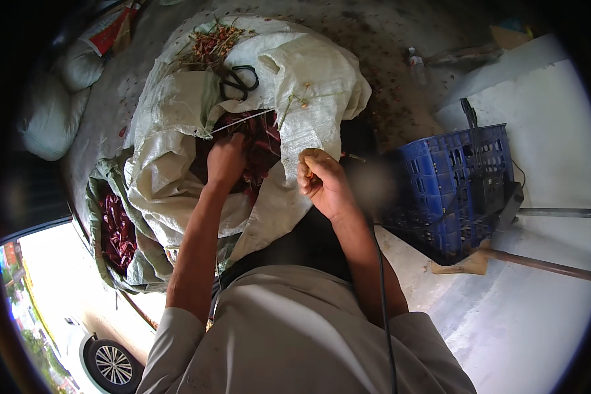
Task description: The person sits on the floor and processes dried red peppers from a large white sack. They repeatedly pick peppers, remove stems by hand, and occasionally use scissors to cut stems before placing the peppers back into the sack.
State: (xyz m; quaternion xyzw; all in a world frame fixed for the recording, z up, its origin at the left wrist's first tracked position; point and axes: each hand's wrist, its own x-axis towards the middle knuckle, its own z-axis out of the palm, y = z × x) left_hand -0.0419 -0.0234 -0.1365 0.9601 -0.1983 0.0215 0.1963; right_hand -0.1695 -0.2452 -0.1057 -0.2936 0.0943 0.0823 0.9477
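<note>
In front of me a large white woven sack (pixel 167 125) lies open, with dark red dried chilies (pixel 264 141) inside. My left hand (pixel 227 157) reaches into the opening; its fingers are hidden among the chilies. To the right of the opening, my right hand (pixel 323 180) is held over the sack's edge with its fingers curled closed. Something small and orange shows between those fingers, too small to name. Black-handled scissors (pixel 240 83) rest on the sack beyond the opening. A heap of chili stems and scraps (pixel 215 44) sits on its far part.
A second, greenish sack (pixel 98 190) holds more dried chilies (pixel 117 230) at the left. A blue plastic crate (pixel 433 190) stands at the right, near a wooden pole (pixel 545 264). Farther off are a plastic bottle (pixel 416 65) and full white sacks (pixel 52 118). A cable hangs along my right arm.
</note>
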